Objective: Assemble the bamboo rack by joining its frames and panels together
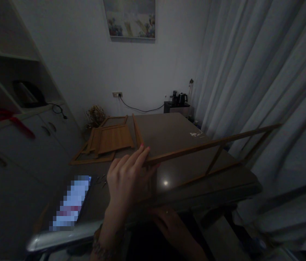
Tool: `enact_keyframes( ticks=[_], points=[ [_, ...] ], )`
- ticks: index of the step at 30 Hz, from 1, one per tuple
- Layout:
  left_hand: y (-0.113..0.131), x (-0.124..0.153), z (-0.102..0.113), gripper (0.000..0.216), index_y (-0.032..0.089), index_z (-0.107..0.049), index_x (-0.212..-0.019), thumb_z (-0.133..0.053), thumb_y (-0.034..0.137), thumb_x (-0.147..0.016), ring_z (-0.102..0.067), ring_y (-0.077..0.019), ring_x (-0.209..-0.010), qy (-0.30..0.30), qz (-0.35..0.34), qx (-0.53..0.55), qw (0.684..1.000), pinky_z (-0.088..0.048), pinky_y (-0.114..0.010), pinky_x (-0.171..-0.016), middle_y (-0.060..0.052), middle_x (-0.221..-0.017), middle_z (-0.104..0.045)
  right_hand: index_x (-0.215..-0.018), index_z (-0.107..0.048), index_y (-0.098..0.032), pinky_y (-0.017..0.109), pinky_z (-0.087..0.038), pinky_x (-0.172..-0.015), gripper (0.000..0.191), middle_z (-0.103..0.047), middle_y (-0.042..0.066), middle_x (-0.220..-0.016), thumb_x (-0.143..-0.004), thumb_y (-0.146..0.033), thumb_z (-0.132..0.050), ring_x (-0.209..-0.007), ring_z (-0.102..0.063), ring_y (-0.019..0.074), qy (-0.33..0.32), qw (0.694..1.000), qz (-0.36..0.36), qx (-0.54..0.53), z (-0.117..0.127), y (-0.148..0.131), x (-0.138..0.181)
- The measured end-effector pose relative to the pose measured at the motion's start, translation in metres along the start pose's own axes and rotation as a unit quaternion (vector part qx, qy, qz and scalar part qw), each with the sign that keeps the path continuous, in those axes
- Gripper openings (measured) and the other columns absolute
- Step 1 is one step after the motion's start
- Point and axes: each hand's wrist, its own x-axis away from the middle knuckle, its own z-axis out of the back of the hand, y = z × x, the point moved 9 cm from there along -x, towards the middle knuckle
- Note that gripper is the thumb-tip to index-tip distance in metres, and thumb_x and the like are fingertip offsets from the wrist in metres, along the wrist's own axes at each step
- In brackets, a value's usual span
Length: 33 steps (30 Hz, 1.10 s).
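Observation:
My left hand point(125, 177) is raised over the near part of the dark table point(169, 134). Its fingers are closed round the near end of a thin wooden frame point(209, 145), a ladder-like piece with two long rails and short crossbars. The frame reaches out to the right, past the table's edge towards the curtain. My right hand point(169, 223) is lower down, by the near table edge and under the frame's near end. It is in deep shadow, so its fingers and anything in them are not clear.
Several more wooden panels and frames point(109, 141) lie on the table's far left. A phone point(71, 203) with a lit screen and some small metal bits point(101, 179) lie near the left hand. White cabinets point(19, 145) stand left, curtains point(264, 90) right, and a kettle point(181, 98) at the back.

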Motion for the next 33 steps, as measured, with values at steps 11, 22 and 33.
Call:
enact_keyframes(
  ticks=[11, 22, 33],
  points=[
    [0.002, -0.001, 0.005, 0.041, 0.023, -0.063, -0.118, -0.06, 0.045, -0.084, -0.069, -0.022, -0.077, 0.007, -0.007, 0.003, 1.0, -0.044, -0.037, -0.064, -0.004, -0.116, -0.07, -0.102, -0.07, -0.027, 0.031, -0.052, -0.089, 0.016, -0.071, 0.0, -0.102, -0.089, -0.02, -0.062, -0.098, -0.065, 0.0187, -0.014, 1.0, 0.019, -0.009, 0.002, 0.001, -0.01],
    [0.002, -0.002, 0.005, 0.041, 0.023, -0.063, -0.118, -0.062, 0.045, -0.084, -0.069, -0.0215, -0.076, 0.014, -0.006, 0.006, 1.0, -0.043, -0.037, -0.064, -0.004, -0.116, -0.07, -0.1, -0.07, -0.024, 0.028, -0.055, -0.083, 0.013, -0.073, 0.002, -0.098, -0.089, -0.027, -0.064, -0.091, -0.068, 0.0188, 0.032, 0.998, 0.043, 0.045, -0.004, 0.007, -0.006],
    [0.001, -0.001, 0.004, 0.04, 0.024, -0.062, -0.119, -0.059, 0.045, -0.085, -0.069, -0.0215, -0.076, 0.011, -0.005, 0.004, 1.0, -0.044, -0.038, -0.064, -0.003, -0.118, -0.069, -0.101, -0.069, -0.025, 0.033, -0.057, -0.085, 0.014, -0.073, 0.005, -0.099, -0.091, -0.028, -0.061, -0.094, -0.069, 0.0206, 0.083, 0.986, 0.11, 0.094, -0.011, 0.007, 0.0]
  ],
)
